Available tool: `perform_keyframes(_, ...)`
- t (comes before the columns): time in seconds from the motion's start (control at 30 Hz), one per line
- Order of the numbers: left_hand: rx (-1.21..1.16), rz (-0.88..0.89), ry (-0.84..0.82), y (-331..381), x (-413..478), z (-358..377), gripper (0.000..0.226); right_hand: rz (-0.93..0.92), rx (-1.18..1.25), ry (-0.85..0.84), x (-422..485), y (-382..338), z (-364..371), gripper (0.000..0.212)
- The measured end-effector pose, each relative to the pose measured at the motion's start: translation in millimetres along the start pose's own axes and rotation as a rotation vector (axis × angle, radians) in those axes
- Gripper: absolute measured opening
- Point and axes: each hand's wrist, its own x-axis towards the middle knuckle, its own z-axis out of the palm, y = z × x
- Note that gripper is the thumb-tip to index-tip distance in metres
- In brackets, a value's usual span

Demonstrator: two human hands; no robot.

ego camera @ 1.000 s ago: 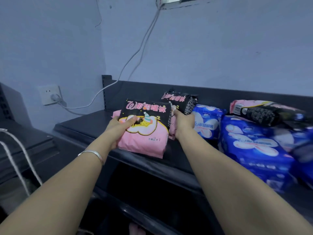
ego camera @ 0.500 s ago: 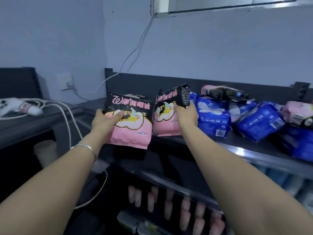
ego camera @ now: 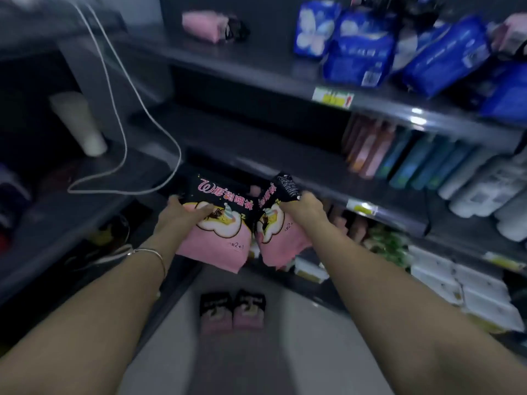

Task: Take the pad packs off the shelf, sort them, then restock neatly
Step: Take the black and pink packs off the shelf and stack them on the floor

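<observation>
Well, both hands were full as I watched from my end: the left grip [ego camera: 182,213] had its fingers curled round the left edge of one pad pack [ego camera: 219,238], thumb laid across its front, and the right grip [ego camera: 306,206] was clenched on the top corner of a second pad pack [ego camera: 275,240]. Both packs hung in the air side by side, their near edges touching or very nearly so, in front of the lower shelves and above the floor [ego camera: 285,352]. They looked alike: soft plastic, a black band across the top with pink lettering, a cream cloud-shaped cartoon panel in the middle, and plain pink below with a small "2+1". The right one was twisted, so that its black side panel with fine white print showed. Down on the floor two more packs [ego camera: 215,312] in the same black and pink lay flat, side by side and touching. On the top shelf [ego camera: 248,67] a pink pack [ego camera: 205,25] lay alone at the left, well apart from a heap of blue packs [ego camera: 359,49] at the right. A thin bracelet [ego camera: 148,253] circled the left wrist, and a white cable [ego camera: 119,115] looped down at the left.
</observation>
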Motion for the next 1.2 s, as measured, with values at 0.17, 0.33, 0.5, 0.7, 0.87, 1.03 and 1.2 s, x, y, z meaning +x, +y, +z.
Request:
perform_keyframes(0.17,0.023,-0.127,-0.102,-117,11,51,0.079,0.161,-0.07,-0.062,8,83,98,0.028)
perform_keyframes(0.33,-0.016,-0.264,-0.111,-269,27,121,0.07,0.269,-0.065,-0.102,23,193,223,0.033)
perform_keyframes(0.5,-0.019,-0.341,-0.117,-404,43,197,0.071,0.32,-0.047,-0.124,43,310,330,0.026)
perform_keyframes(0.7,0.053,-0.378,-0.025,-531,79,278,0.063,0.365,0.058,-0.08,92,418,436,0.029)
perform_keyframes(0.87,-0.006,-0.333,0.099,-598,118,340,0.055,0.338,0.219,-0.028,145,488,501,0.021)
perform_keyframes(1.03,-0.026,-0.335,-0.067,-658,159,401,0.048,0.358,0.193,-0.068,183,530,548,0.028)
perform_keyframes(1.2,-0.013,-0.434,-0.12,-678,169,417,0.06,0.47,0.071,-0.06,193,537,561,0.042)
